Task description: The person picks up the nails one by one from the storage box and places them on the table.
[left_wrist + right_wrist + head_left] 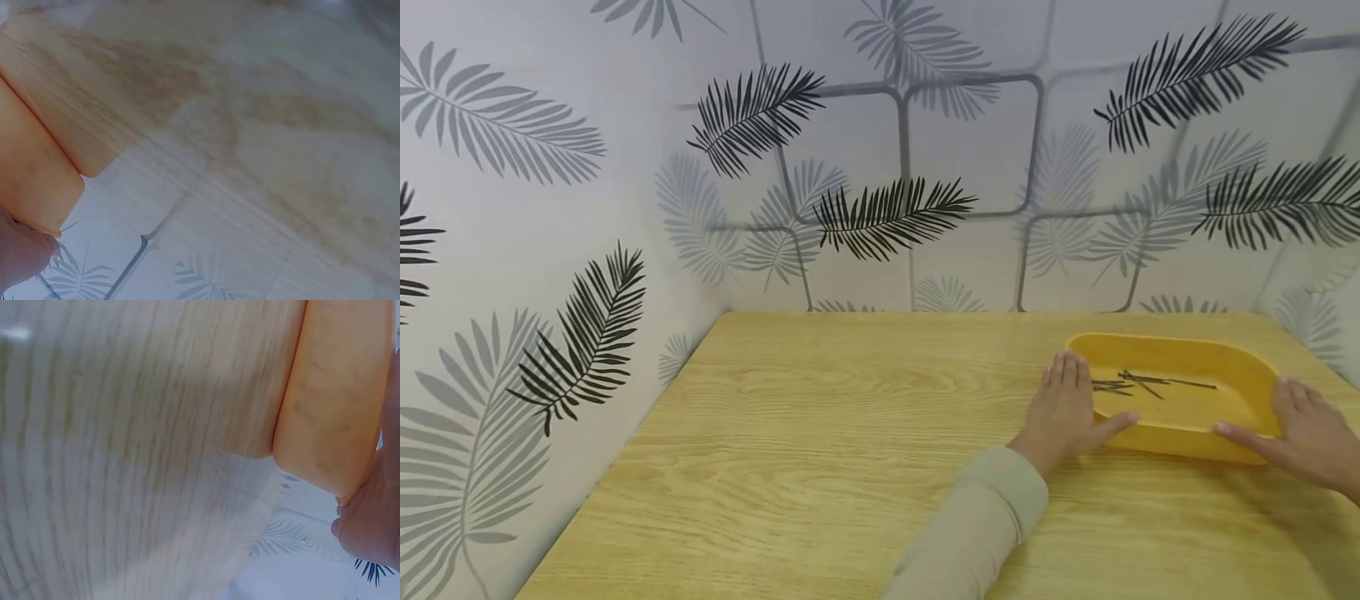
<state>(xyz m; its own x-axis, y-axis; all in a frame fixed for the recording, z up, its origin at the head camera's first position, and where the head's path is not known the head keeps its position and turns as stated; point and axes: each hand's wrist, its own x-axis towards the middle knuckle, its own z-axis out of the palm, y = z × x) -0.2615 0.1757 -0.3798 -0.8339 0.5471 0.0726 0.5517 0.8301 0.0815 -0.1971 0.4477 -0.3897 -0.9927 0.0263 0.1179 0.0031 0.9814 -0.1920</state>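
A yellow plastic tray [1180,346] sits on the wooden table [850,433] at the right, with several thin dark nails [1138,383] lying in it. My left hand [1067,408] rests against the tray's left end, fingers straight and thumb stretched along the front wall. My right hand [1311,433] touches the tray's right end, its thumb on the front wall. The left wrist view shows the tray's side [31,169] beside a bit of the left hand [22,256]. In the right wrist view the tray [331,394] lies against the right hand [372,519].
Walls papered with a leaf pattern [880,217] close the table in at the back and on the left [512,333]. The table's left edge runs along that side wall. Bare wood stretches left of the tray.
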